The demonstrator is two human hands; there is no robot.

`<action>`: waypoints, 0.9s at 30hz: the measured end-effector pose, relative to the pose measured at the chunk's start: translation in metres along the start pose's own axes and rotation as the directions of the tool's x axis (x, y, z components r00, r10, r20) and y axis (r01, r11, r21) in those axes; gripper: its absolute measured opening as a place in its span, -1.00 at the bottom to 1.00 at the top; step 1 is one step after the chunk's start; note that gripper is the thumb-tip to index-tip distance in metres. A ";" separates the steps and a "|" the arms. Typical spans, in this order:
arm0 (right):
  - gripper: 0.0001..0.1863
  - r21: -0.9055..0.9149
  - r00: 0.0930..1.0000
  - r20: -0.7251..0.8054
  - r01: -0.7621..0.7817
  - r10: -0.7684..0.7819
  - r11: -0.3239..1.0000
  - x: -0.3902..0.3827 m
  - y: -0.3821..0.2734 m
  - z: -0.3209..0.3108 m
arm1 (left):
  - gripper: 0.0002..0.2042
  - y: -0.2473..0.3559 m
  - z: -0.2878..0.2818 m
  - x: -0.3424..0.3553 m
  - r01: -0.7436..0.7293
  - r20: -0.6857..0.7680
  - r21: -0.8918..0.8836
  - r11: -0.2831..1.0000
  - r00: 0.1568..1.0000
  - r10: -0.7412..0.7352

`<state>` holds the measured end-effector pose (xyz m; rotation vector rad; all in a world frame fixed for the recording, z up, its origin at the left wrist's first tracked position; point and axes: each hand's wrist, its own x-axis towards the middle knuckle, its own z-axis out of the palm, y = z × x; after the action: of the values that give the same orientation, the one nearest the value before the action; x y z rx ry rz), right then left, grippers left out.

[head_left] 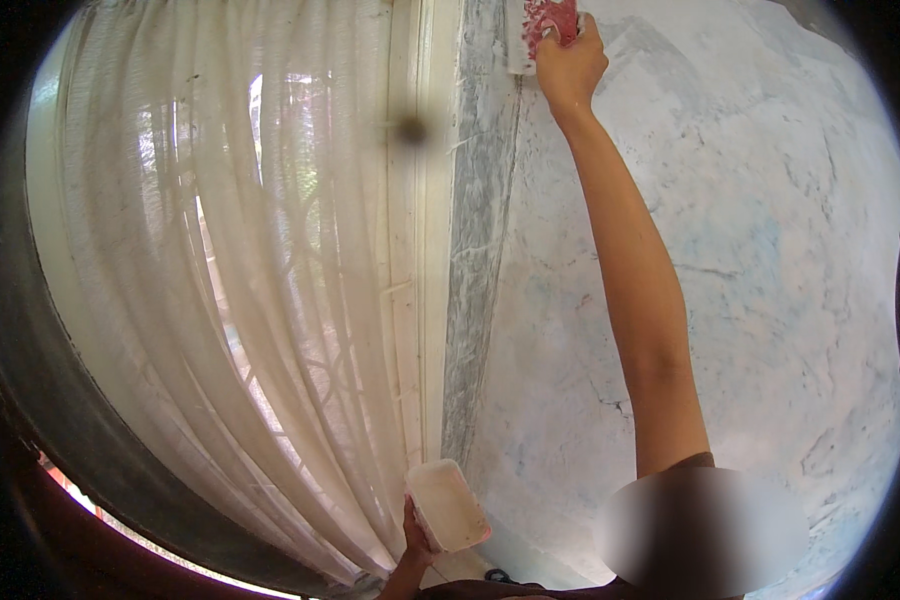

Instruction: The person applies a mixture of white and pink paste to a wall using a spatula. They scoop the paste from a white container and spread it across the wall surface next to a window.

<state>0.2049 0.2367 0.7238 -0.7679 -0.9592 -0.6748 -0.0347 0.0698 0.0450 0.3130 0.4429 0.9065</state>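
High up on the wall, my right hand (573, 72) is closed around a red scraper (556, 14) smeared with white paste. The scraper lies against the wall's edge, beside a grey strip (476, 220). My right arm is stretched far upward. Low down, my left hand (417, 535) grips the side of a rectangular off-white tub (450, 505). The tub's open top faces me, and pale material coats its inside. Most of the left hand's fingers are hidden behind the tub.
A patchy white and grey wall (750, 300) fills the right side, with cracks and smears. Sheer cream curtains (230, 250) hang at the left in front of a bright window. A pale vertical frame (432, 250) runs between curtain and wall. A foot (498, 576) shows at the bottom.
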 end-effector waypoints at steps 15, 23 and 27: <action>-0.43 0.092 0.692 0.285 0.669 -0.663 0.737 -0.113 0.018 -0.031 | -0.20 -0.012 0.005 0.007 0.017 0.138 -0.110 0.994 0.990 -0.001; -0.78 0.129 0.916 0.265 0.277 -0.302 0.952 -0.114 0.003 -0.072 | -0.12 -0.023 -0.029 0.027 0.087 0.197 -0.143 0.986 0.979 -0.058; -0.74 0.507 0.884 0.466 -0.299 0.035 0.808 0.012 0.017 -0.030 | -0.20 -0.018 0.006 0.013 0.051 0.192 -0.149 0.987 0.981 -0.022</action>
<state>0.2368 0.2196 0.7195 -0.4590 -1.3995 -0.0185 -0.0123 0.0697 0.0387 0.2469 0.2003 0.8601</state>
